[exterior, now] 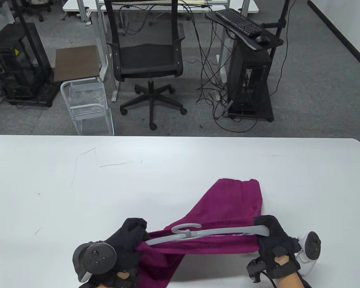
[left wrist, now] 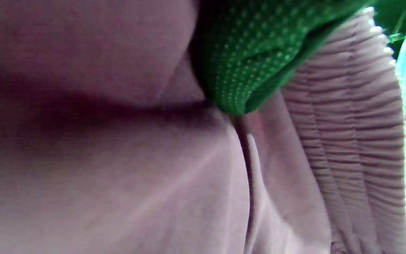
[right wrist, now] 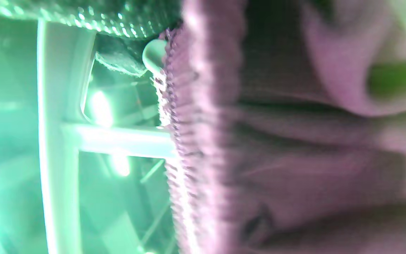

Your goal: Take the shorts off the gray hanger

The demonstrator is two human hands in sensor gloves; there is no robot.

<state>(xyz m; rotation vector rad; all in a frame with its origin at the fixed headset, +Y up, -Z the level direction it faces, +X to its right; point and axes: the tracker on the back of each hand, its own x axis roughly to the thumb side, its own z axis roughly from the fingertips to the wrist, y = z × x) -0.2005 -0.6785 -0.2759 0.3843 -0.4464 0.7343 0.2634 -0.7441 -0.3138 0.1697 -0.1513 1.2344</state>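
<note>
An office or lab: mesh office chair (exterior: 148, 57), keyboard (exterior: 238, 21), computer towers (exterior: 249, 81), cabling, gray carpet.

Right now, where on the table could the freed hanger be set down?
Bare table lies left of the shorts and along the far edge. The near edge is crowded: both hands grip the gray hanger ends there.

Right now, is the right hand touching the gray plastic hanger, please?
Touching: the table view shows the right hand gripping the gray plastic hanger's end.

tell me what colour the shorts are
Magenta-purple shorts, truest in the table view; the wrist views are tinted.
</note>
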